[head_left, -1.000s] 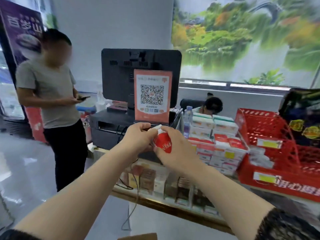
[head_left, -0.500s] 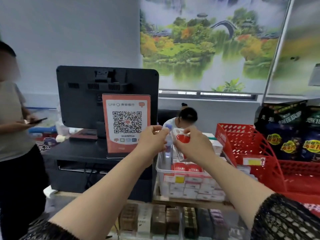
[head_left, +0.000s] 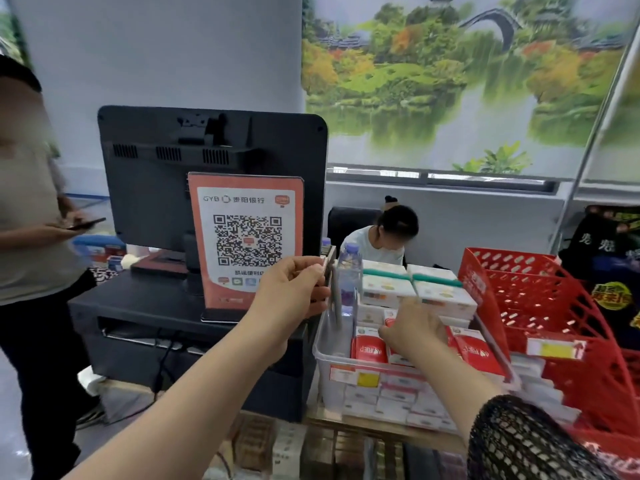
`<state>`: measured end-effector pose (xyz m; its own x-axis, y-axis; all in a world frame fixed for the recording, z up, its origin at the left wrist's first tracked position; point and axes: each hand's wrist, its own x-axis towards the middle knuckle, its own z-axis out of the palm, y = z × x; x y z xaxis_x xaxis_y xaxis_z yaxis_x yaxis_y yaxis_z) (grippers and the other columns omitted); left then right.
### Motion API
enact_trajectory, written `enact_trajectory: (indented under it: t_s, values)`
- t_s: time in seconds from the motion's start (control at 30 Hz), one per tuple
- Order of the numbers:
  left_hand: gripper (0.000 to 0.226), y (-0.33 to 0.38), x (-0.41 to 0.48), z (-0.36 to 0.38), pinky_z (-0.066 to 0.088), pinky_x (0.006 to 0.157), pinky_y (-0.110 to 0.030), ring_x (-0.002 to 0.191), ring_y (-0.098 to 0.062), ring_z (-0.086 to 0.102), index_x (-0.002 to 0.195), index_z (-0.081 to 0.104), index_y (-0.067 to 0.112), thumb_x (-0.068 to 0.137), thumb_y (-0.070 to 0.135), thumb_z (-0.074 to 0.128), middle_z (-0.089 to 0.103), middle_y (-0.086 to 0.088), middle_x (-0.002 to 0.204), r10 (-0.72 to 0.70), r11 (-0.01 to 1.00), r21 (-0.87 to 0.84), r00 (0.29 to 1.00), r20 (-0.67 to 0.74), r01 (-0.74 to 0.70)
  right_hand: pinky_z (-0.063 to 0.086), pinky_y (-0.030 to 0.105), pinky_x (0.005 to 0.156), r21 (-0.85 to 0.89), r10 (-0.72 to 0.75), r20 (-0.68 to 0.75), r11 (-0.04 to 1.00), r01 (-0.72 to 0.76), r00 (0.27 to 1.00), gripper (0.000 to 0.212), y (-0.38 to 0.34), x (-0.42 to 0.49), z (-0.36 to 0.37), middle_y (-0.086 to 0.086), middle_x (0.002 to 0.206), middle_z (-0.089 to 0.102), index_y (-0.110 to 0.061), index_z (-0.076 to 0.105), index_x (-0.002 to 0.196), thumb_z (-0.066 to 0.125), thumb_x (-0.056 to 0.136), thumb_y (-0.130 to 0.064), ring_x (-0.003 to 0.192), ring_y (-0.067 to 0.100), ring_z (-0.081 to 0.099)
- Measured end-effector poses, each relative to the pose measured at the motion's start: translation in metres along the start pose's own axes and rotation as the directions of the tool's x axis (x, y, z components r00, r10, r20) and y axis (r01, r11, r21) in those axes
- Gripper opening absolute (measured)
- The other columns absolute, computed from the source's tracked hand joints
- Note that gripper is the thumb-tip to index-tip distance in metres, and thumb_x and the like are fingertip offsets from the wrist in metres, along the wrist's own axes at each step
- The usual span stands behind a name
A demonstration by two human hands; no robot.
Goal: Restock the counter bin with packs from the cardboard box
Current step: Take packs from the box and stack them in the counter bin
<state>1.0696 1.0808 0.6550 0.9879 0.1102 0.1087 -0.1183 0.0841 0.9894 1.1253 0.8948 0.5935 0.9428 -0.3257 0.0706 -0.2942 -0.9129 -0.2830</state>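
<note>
A clear plastic counter bin [head_left: 322, 355] holds red-and-white packs [head_left: 369, 348] standing in a row. My right hand [head_left: 414, 332] reaches down into the bin, fingers curled on a red-and-white pack [head_left: 390, 322] among the others. My left hand [head_left: 294, 289] hovers at the bin's far left corner, with fingers curled round a small pale pack whose edge [head_left: 323, 262] shows at the fingertips. The cardboard box is out of view.
White boxes with green bands [head_left: 384, 285] and a water bottle [head_left: 348, 271] sit at the bin's back. A red mesh basket [head_left: 554, 306] stands right, a black monitor [head_left: 207, 168] with a QR sign [head_left: 247, 237] left. One person [head_left: 27, 220] stands far left; another [head_left: 391, 233] sits behind the counter.
My hands have parted. The right hand dropped from chest height into the bin with a pack, while the left stayed up near the bin's corner. The view moved closer to the bin.
</note>
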Motion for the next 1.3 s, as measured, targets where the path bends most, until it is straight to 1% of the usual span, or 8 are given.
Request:
enact_trajectory:
  t_s: [0.3,0.67,0.77,0.9,0.97,1.07,1.2,1.3]
  values:
    - [0.012,-0.005,0.006,-0.001,0.058,0.072,-0.029,0.079,-0.015,0.064,0.100,0.063,0.018,0.096,0.015,0.051,0.063,-0.002,0.082,-0.015,1.000,-0.018,1.000,-0.020,0.014,0.047,0.033,0.084,-0.162,-0.013,-0.039,0.987,0.006,0.999,0.067,-0.003,-0.003,0.009,0.014,0.130,0.040,-0.005,0.036,0.136,0.067,0.085,-0.036,0.115,0.031,0.050]
    - [0.012,-0.001,0.006,0.004,0.058,0.079,-0.033,0.083,-0.017,0.065,0.102,0.062,0.019,0.097,0.018,0.051,0.065,-0.004,0.089,-0.012,1.000,0.000,1.000,-0.001,0.012,0.042,0.031,0.070,-0.188,-0.104,0.004,0.977,0.103,0.995,0.042,0.002,0.002,0.016,0.007,0.114,0.062,-0.013,0.058,0.117,0.066,0.086,-0.041,0.104,0.027,0.058]
    - [0.012,0.002,0.001,0.003,0.058,0.080,-0.033,0.082,-0.016,0.064,0.101,0.062,0.020,0.097,0.018,0.051,0.064,-0.004,0.089,-0.008,1.000,0.000,1.000,0.008,0.008,0.040,0.028,0.063,-0.189,-0.161,-0.021,0.970,0.154,0.987,0.044,0.002,-0.004,0.011,0.004,0.102,0.062,-0.013,0.059,0.106,0.057,0.088,-0.054,0.087,0.022,0.058]
    - [0.012,0.006,-0.003,0.001,0.057,0.078,-0.032,0.079,-0.014,0.062,0.097,0.061,0.021,0.097,0.016,0.050,0.063,-0.003,0.087,-0.006,1.000,-0.017,1.000,0.008,0.006,0.037,0.028,0.065,0.151,-0.186,-0.271,0.961,0.233,0.944,0.040,-0.014,-0.019,-0.009,0.004,0.101,0.060,-0.014,0.059,0.102,0.047,0.093,-0.051,0.082,0.019,0.051]
    - [0.012,0.007,-0.005,0.001,0.057,0.077,-0.031,0.078,-0.014,0.062,0.097,0.061,0.020,0.097,0.015,0.050,0.062,-0.002,0.085,-0.004,1.000,-0.017,1.000,0.003,0.004,0.038,0.030,0.073,0.453,-0.126,-0.315,0.851,0.266,0.941,0.035,-0.029,-0.029,-0.021,0.004,0.104,0.060,-0.015,0.058,0.104,0.044,0.095,-0.045,0.091,0.020,0.054]
    - [0.015,0.005,-0.007,0.001,0.056,0.075,-0.031,0.076,-0.013,0.060,0.095,0.061,0.019,0.095,0.011,0.048,0.061,0.000,0.080,-0.012,1.000,-0.028,1.000,-0.014,0.011,0.044,0.035,0.083,0.767,-0.058,-0.204,0.611,0.196,0.977,0.026,-0.049,-0.047,-0.035,0.003,0.104,0.059,-0.020,0.052,0.104,0.037,0.098,-0.041,0.096,0.020,0.054]
    - [0.018,-0.003,-0.017,-0.005,0.056,0.072,-0.029,0.075,-0.014,0.060,0.092,0.060,0.021,0.095,0.010,0.047,0.059,0.000,0.077,-0.050,0.998,-0.041,0.999,-0.003,0.050,0.047,0.047,0.095,0.901,0.033,-0.114,0.425,0.089,0.993,0.033,-0.065,-0.068,-0.037,0.004,0.111,0.059,-0.018,0.053,0.109,0.038,0.091,-0.042,0.104,0.025,0.057]
    - [0.018,-0.012,-0.033,-0.017,0.056,0.067,-0.026,0.070,-0.013,0.059,0.093,0.060,0.019,0.096,0.010,0.045,0.058,0.001,0.075,-0.063,0.997,-0.048,0.998,-0.022,0.062,0.054,0.038,0.079,0.944,0.020,-0.127,0.308,0.115,0.992,0.030,-0.071,-0.087,-0.035,0.006,0.094,0.061,-0.010,0.056,0.103,0.038,0.093,-0.032,0.083,0.021,0.062]
